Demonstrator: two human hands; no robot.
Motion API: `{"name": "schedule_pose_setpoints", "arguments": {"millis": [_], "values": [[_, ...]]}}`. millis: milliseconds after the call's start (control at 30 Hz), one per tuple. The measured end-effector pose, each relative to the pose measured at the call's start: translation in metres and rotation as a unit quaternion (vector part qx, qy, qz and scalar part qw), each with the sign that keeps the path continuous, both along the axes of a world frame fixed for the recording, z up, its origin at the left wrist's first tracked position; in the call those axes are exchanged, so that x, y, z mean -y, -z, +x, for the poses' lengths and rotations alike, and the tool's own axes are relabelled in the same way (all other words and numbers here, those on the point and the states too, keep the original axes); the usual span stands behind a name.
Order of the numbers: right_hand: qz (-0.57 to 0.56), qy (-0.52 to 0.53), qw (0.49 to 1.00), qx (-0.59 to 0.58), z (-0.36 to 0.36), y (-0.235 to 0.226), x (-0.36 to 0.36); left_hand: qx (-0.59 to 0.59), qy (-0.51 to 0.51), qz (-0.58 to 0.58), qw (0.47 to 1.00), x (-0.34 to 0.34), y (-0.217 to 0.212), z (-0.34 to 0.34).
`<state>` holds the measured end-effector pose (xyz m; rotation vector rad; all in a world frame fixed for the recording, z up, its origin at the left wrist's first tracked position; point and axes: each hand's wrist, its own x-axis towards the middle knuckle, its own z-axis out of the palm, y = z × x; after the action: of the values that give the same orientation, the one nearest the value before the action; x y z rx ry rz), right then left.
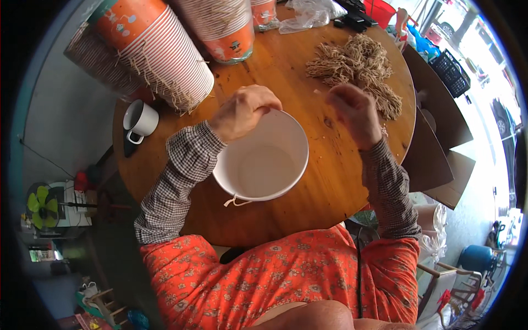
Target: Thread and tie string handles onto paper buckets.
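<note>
My left hand (247, 111) grips the far rim of a white paper bucket (269, 159), its fingers closed over the edge. The bucket tilts its open mouth toward me, and its inside is bare white. A short loop of pale cord (236, 201) sticks out at the near rim. To the right of the bucket, my right hand (355, 113) is raised over the table with fingers curled together; whatever they may hold is too small to make out. Just beyond it lies a heap of tan twisted cords (355, 69).
Tall stacks of nested orange-and-white paper buckets (168, 55) stand at the far left, cord ends hanging from their sides. A white enamel mug (141, 119) sits by the left edge of the round wooden table (308, 206). Clear plastic bags (311, 15) lie at the back; cardboard boxes (434, 143) stand on the right.
</note>
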<state>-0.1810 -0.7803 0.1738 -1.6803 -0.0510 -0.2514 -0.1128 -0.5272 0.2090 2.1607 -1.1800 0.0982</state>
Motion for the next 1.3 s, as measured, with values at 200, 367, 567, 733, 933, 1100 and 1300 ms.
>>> {"name": "schedule_pose_setpoints", "arguments": {"millis": [200,367,567,733,933,1100,1300], "values": [[0.133,-0.055,0.988,-0.050,-0.031,0.032,-0.017,0.090,0.131,0.004,0.987,0.030,-0.002,-0.002],[0.328,-0.119,0.929,-0.123,-0.042,0.046,-0.018,0.151,0.151,0.052,0.976,0.040,-0.006,-0.006],[0.329,-0.107,0.933,-0.097,-0.050,0.061,-0.012,0.007,-0.045,0.005,0.999,0.060,-0.014,-0.032],[0.291,-0.096,0.950,-0.068,-0.051,0.064,-0.014,-0.139,-0.063,0.152,0.977,0.057,-0.021,-0.074],[0.280,-0.049,0.959,-0.012,-0.057,0.063,-0.014,-0.135,-0.047,0.202,0.969,0.062,-0.024,-0.087],[0.251,-0.026,0.968,-0.001,-0.057,0.071,-0.026,-0.111,-0.032,0.199,0.973,0.050,-0.026,-0.097],[0.275,-0.008,0.961,0.015,-0.059,0.072,-0.039,-0.136,-0.049,0.233,0.962,0.050,-0.028,-0.099]]}}
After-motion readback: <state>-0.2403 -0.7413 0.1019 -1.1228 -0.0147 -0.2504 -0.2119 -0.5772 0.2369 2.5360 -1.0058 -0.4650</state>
